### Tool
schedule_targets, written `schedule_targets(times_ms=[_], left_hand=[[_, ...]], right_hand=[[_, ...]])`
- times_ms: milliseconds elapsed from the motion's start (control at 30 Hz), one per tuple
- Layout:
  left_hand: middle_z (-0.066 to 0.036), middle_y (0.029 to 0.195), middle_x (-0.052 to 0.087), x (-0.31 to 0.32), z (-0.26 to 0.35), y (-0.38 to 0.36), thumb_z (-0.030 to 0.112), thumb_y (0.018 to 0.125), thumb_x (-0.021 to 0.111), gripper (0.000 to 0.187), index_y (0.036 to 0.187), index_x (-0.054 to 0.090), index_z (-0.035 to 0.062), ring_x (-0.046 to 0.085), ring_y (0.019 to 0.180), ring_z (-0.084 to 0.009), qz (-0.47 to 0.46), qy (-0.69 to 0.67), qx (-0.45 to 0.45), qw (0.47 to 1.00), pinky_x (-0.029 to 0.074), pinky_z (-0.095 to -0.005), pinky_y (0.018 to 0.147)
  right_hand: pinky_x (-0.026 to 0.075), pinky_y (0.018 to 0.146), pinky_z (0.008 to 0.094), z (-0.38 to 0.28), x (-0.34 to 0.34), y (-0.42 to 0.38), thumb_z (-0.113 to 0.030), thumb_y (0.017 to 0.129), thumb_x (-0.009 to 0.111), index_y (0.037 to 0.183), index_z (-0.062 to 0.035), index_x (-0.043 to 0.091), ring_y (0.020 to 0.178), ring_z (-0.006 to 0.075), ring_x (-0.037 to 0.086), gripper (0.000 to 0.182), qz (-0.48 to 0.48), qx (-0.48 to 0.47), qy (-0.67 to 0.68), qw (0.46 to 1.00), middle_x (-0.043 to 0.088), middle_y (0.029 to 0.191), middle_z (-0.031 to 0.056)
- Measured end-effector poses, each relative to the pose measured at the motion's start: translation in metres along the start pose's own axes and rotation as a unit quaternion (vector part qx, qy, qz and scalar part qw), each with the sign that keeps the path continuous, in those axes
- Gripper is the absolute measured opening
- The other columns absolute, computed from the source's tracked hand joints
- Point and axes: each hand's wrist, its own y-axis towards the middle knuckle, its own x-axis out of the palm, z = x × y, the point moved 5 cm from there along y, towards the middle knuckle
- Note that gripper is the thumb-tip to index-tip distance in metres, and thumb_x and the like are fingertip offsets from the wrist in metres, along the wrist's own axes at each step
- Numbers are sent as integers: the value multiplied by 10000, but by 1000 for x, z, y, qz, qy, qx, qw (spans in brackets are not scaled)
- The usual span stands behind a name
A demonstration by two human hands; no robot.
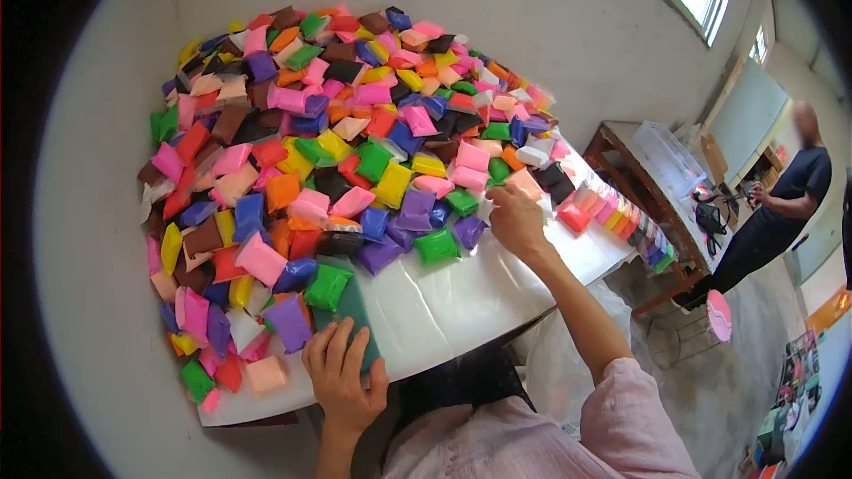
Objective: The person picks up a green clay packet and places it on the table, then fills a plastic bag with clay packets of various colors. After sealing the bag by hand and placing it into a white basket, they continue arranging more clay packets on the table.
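Note:
A large heap of small, soft-looking packets in many colours (390,182) covers most of a white table (444,310). My left hand (344,377) lies at the front edge, fingers spread over a flat dark green piece (359,310). Just beyond its fingertips is a bright green packet (328,286), with a purple packet (288,322) to the left. My right hand (517,220) reaches to the heap's right side, its fingers bent together beside a white packet (485,209). What those fingers grip, if anything, is hidden. A purple packet (469,231) lies left of that hand.
A row of packets sorted by colour (621,217) runs along the table's right end, beside a red packet (573,217). Farther right are a wooden table (621,137) with a clear plastic bin (667,155), a pink-topped stool (719,316) and a standing person (790,195). Clear plastic (568,346) hangs below my right arm.

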Motion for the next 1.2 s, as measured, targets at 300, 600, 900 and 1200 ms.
schedule_targets(times_ms=[300,600,900,1200], left_hand=[[-180,1300,556,-1,1,-2,166,823,590,398,1181,596,-8,469,1213,-387,-14,-3,5,1000,339,-511,1037],[-200,1304,561,-3,5,-1,234,889,576,379,1193,605,10,496,1202,-401,11,53,23,998,355,-536,1026],[-251,1210,594,-17,70,4,-22,816,556,271,1077,627,-37,582,1109,-385,-7,-286,-54,957,449,-469,965],[-184,1027,591,105,63,74,96,847,609,343,1169,620,-23,535,1000,-358,-111,-166,-34,979,394,-460,924]], right_hand=[[510,712,454,15,-4,-2,-39,805,591,969,-69,633,851,324,655,172,20,-92,-74,993,632,942,118],[500,777,437,11,1,-24,-204,837,696,1218,-132,548,977,326,628,415,-41,-91,-21,995,581,1047,139],[458,547,303,41,-38,-51,-136,916,558,946,15,633,624,155,616,171,67,43,337,938,630,718,81],[390,522,190,-4,-37,-81,-158,925,601,1046,4,625,684,53,621,204,-335,157,459,808,624,818,12]])
